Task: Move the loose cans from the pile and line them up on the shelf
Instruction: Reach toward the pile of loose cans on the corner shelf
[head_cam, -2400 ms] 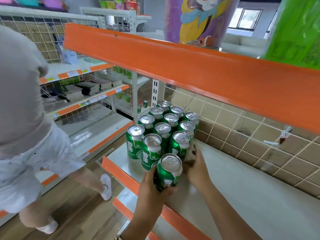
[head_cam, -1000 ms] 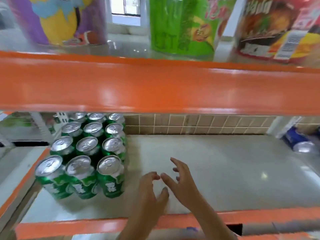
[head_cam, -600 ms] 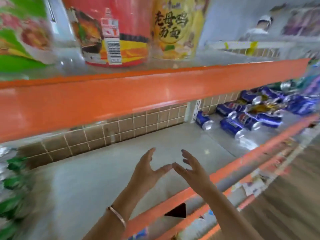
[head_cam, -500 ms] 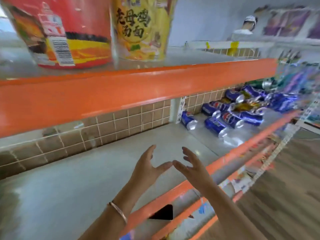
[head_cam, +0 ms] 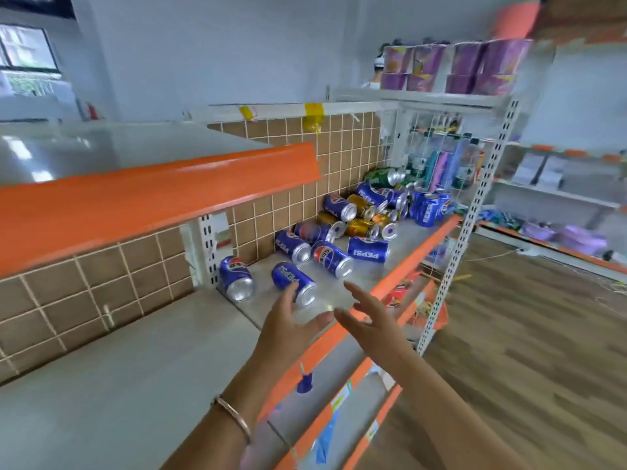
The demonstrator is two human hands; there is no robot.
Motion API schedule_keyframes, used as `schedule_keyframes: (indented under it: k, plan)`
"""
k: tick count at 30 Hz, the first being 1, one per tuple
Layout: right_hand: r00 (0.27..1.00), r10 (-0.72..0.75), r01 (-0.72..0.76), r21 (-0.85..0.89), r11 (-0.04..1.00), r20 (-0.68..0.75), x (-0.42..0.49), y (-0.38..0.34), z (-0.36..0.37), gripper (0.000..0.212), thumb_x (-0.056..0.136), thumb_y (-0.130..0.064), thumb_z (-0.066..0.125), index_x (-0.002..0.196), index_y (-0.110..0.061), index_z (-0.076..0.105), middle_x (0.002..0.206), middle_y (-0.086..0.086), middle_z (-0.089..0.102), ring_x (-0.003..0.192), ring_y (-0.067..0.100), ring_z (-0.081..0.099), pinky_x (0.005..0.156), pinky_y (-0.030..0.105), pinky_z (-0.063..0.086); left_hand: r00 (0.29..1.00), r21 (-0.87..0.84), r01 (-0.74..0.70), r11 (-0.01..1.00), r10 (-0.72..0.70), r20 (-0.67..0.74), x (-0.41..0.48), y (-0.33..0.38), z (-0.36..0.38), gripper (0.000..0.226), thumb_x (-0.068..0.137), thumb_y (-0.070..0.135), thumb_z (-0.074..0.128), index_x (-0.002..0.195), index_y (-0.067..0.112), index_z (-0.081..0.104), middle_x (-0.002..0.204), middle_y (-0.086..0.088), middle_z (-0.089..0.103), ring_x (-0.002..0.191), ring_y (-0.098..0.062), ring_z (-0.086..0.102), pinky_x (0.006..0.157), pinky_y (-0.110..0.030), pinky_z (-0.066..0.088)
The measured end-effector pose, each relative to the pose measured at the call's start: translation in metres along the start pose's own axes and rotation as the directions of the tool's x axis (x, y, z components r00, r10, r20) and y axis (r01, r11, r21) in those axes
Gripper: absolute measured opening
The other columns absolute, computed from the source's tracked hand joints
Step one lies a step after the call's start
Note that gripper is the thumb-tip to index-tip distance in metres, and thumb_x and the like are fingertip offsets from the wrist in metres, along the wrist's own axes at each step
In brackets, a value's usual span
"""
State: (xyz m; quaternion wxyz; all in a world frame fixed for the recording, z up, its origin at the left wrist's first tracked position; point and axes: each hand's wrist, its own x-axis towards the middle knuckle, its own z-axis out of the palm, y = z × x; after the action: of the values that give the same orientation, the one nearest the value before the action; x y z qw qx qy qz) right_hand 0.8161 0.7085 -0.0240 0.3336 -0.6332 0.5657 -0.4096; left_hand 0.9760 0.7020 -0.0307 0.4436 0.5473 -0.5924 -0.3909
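Loose cans [head_cam: 368, 253], mostly blue with a few gold, lie tumbled on the shelf [head_cam: 135, 368] against its tiled back. Left hand [head_cam: 291, 322] and right hand [head_cam: 371, 322] hover near the closest ones, fingers spread, holding nothing.

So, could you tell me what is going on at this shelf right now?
A person is reaching an open left hand and open right hand toward a pile of blue, gold and green metal drink cans lying loose on the grey shelf board. Neither hand holds anything yet; the left fingers hover by the nearest blue can.
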Motion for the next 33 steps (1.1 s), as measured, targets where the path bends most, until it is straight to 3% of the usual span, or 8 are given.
schedule_keyframes:
  k: [7,12,16,20,22,25,29,33]
  plan:
    - [0.989,0.107,-0.102,0.055,0.993,-0.103,0.052,0.047,-0.06,0.052,0.09,-0.034,0.06,0.139,-0.03,0.042,0.132,-0.006,0.047,0.118,0.012,0.049,0.104,0.035,0.041,0.997,0.041,-0.044,0.998,0.041,0.062,0.075,0.016,0.08,0.08,0.076,0.038,0.074,0.143,0.024,0.032,0.134,0.004,0.045,0.127,-0.015,0.043,0.093,-0.025,0.037]
    - [0.984,0.107,-0.097,0.077,0.992,-0.144,0.119,0.076,-0.095,0.043,0.093,-0.027,0.058,0.133,-0.033,0.044,0.133,-0.001,0.051,0.117,0.017,0.053,0.102,0.039,0.044,0.996,-0.05,-0.043,0.998,0.047,0.079,0.148,0.02,0.132,0.081,0.072,0.038,0.078,0.139,0.022,0.037,0.137,0.0,0.046,0.123,-0.016,0.047,0.1,-0.031,0.041]
    - [0.989,0.116,-0.106,0.1,0.989,-0.096,0.179,0.086,-0.122,0.034,0.098,-0.022,0.048,0.131,-0.029,0.043,0.111,-0.011,0.053,0.097,0.003,0.053,0.083,0.016,0.043,0.996,-0.128,0.006,0.992,0.006,0.093,0.207,0.032,0.167,0.07,0.077,0.03,0.075,0.137,0.021,0.04,0.123,0.001,0.053,0.113,-0.014,0.053,0.095,-0.029,0.044]
    - [0.989,0.113,-0.104,0.098,0.99,-0.091,0.236,0.094,-0.142,0.043,0.098,-0.026,0.047,0.141,-0.023,0.038,0.13,-0.009,0.045,0.112,0.004,0.046,0.092,0.018,0.034,0.996,-0.097,-0.005,0.995,0.013,0.085,0.261,0.049,0.188,0.064,0.081,0.03,0.07,0.137,0.016,0.04,0.122,-0.002,0.057,0.107,-0.012,0.056,0.088,-0.023,0.045]
    - [0.988,0.129,-0.116,0.148,0.982,-0.084,0.258,0.103,-0.148,0.04,0.098,-0.026,0.048,0.138,-0.024,0.042,0.13,-0.01,0.048,0.116,0.005,0.048,0.092,0.018,0.035,0.997,-0.074,0.008,0.997,-0.002,0.075,0.281,0.055,0.195,0.058,0.083,0.033,0.068,0.133,0.018,0.044,0.115,0.002,0.058,0.107,-0.012,0.056,0.084,-0.019,0.042]
    - [0.994,0.106,-0.098,0.17,0.981,-0.038,0.288,0.11,-0.158,0.026,0.098,-0.025,0.047,0.123,-0.033,0.049,0.12,-0.015,0.055,0.106,-0.002,0.052,0.08,0.007,0.039,0.992,-0.03,0.079,0.996,-0.076,0.099,0.308,0.059,0.205,0.045,0.085,0.04,0.064,0.124,0.024,0.05,0.111,0.008,0.06,0.106,-0.011,0.057,0.093,-0.028,0.046]
    - [0.996,0.085,-0.092,0.221,0.971,0.037,0.339,0.122,-0.175,0.022,0.099,-0.019,0.046,0.094,-0.04,0.048,0.094,-0.018,0.057,0.084,-0.005,0.056,0.067,0.003,0.042,0.953,-0.269,0.302,0.915,-0.284,0.104,0.355,0.071,0.222,0.022,0.089,0.023,0.063,0.11,0.019,0.06,0.096,-0.001,0.066,0.094,-0.017,0.064,0.086,-0.032,0.053]
    - [0.993,0.082,-0.099,0.217,0.971,0.088,0.399,0.139,-0.202,0.018,0.097,-0.021,0.05,0.093,-0.039,0.054,0.093,-0.014,0.061,0.09,0.007,0.059,0.077,0.014,0.046,0.915,-0.488,0.399,0.776,-0.368,0.162,0.417,0.086,0.247,0.012,0.09,0.014,0.059,0.1,0.007,0.062,0.097,-0.015,0.068,0.094,-0.027,0.065,0.083,-0.035,0.052]
